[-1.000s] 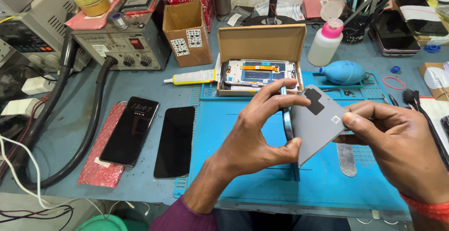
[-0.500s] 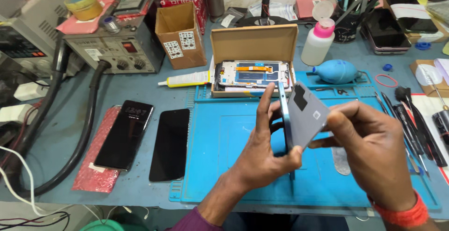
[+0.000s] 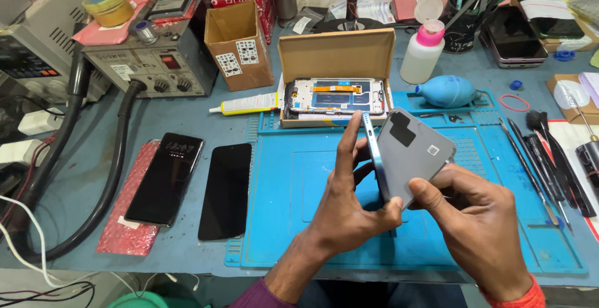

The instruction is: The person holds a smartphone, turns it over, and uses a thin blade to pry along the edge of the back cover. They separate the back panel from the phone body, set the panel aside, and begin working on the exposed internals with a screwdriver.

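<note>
Both hands hold a light-blue phone with a grey back cover point(image 3: 409, 152) above the blue work mat point(image 3: 293, 189). My left hand point(image 3: 346, 205) grips the phone's blue frame point(image 3: 374, 155) along its edge, index finger stretched up beside it. My right hand point(image 3: 477, 220) holds the grey back cover from below, its thumb pressed at the lower edge where cover and frame meet. The cover stands slightly away from the frame at the top. Its inner side is hidden.
An open cardboard box point(image 3: 337, 74) with a phone chassis sits behind the mat. Two dark phones point(image 3: 165, 177) point(image 3: 226, 189) lie at the left, near a hot-air station point(image 3: 146, 64) with black hoses. A blue blower point(image 3: 446, 91), a white bottle point(image 3: 421, 52) and several tools point(image 3: 549, 158) are at the right.
The phone has been turned more upright and edge-on to me, and both hands have shifted slightly right and closer together on it.
</note>
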Tool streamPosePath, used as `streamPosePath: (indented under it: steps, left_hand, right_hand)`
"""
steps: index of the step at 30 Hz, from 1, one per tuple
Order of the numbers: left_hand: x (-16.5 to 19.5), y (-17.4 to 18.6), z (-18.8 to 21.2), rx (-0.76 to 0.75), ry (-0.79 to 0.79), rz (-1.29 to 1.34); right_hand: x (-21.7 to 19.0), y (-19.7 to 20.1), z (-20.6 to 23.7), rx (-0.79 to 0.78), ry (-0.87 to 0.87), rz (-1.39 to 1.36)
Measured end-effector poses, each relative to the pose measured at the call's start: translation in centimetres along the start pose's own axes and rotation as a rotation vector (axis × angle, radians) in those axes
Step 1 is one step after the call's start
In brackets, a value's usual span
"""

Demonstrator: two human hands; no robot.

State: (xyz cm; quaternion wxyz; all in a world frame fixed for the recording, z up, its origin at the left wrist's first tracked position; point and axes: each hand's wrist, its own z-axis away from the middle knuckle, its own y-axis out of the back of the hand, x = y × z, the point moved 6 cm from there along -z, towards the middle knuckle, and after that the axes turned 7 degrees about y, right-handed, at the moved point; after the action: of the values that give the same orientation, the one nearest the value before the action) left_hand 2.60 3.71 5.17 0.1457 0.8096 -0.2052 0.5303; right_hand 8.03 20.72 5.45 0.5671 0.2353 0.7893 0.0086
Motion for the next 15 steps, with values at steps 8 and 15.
streamPosePath:
  steps: [8,15]
  left_hand:
    - [0.02,0.39,-0.11,-0.026,0.034,0.000]
    - [-0.29,0.62,-0.44,-0.046,0.049,0.003]
  right_hand:
    - [0.33,-0.09,-0.51,-0.030,-0.033,-0.075]
    - [0.82,0.08,-1.03,-0.055,-0.063,-0.050]
